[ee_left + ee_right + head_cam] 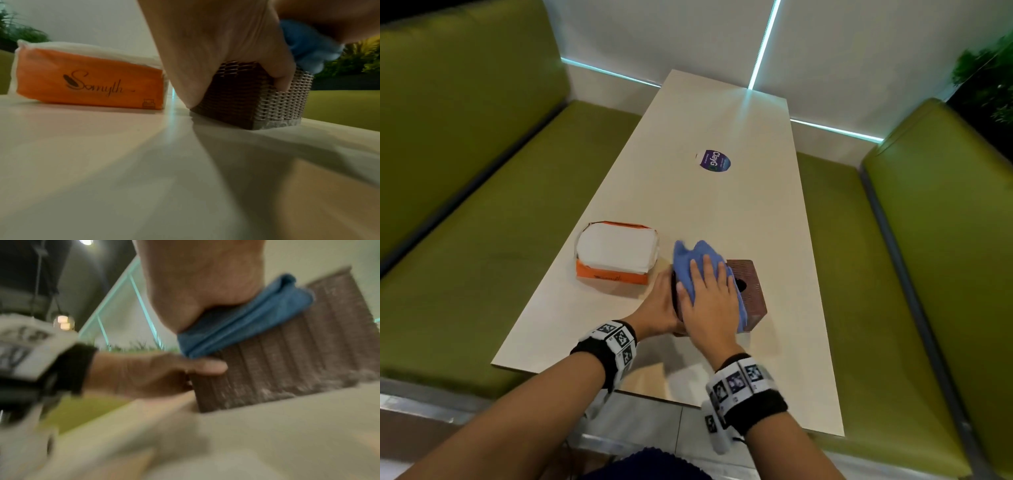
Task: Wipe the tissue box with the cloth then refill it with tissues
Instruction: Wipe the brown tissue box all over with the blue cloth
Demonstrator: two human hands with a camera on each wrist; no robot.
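A: What lies on the table (739,212)?
B: One orange tissue pack (616,253) reading "Somyth", legible only from the left wrist, just left of the one woven tissue box (751,291); beyond the box, a "ClayG" sticker (714,160).
A: The hands?
B: Left hand (659,305) grips the box's left side; right hand (709,301), fingers flat, presses one blue cloth (697,260) onto its top.

A brown woven-pattern tissue box (751,287) carries a plain blue cloth (697,265). The soft tissue pack (88,79) is orange with white tissues and dark script lettering. The table (722,212) is pale cream; its round sticker (714,160) looks purple and white, possibly with green.
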